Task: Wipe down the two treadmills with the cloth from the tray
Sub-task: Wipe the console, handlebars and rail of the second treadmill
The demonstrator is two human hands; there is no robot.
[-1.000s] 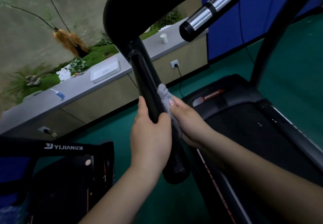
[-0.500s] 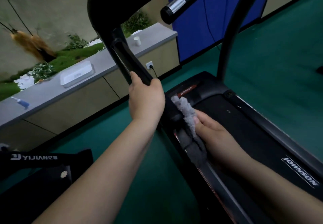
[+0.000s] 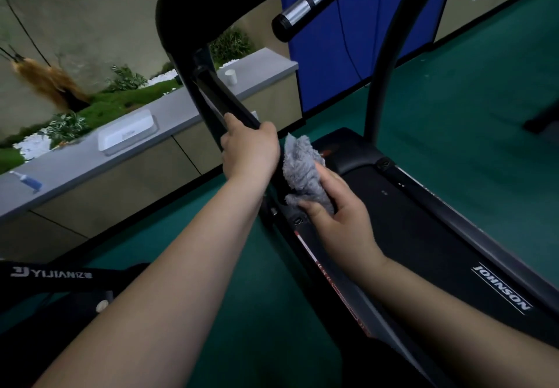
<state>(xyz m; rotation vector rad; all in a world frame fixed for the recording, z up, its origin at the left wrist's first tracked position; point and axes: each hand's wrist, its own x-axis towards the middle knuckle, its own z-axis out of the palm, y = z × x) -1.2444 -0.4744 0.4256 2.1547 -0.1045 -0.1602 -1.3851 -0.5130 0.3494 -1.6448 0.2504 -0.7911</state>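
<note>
The left hand (image 3: pixel 249 148) is wrapped around the slanted black upright (image 3: pixel 217 100) of the Johnson treadmill (image 3: pixel 423 221), gripping it low down where it runs toward the deck's near-left edge. The right hand (image 3: pixel 338 209) holds one bunched grey cloth (image 3: pixel 302 169), fingers curled round its lower part, the loose end standing up just beside the left hand and pressed against, or nearly against, the upright; motion blur makes the contact hard to be sure of. The upright's long axis rises up and away to the left, toward the console arch, so the cloth lies on its right side and the right hand is the nearer one for any stroke along it or down onto the side rail (image 3: pixel 329 281). Two treadmills show: this one and a second black one marked Yijian (image 3: pixel 51 274) at lower left, well apart from both hands. On the grey tabletop (image 3: pixel 187 115) beyond sits one white tray (image 3: pixel 127 136), near its front edge.
</note>
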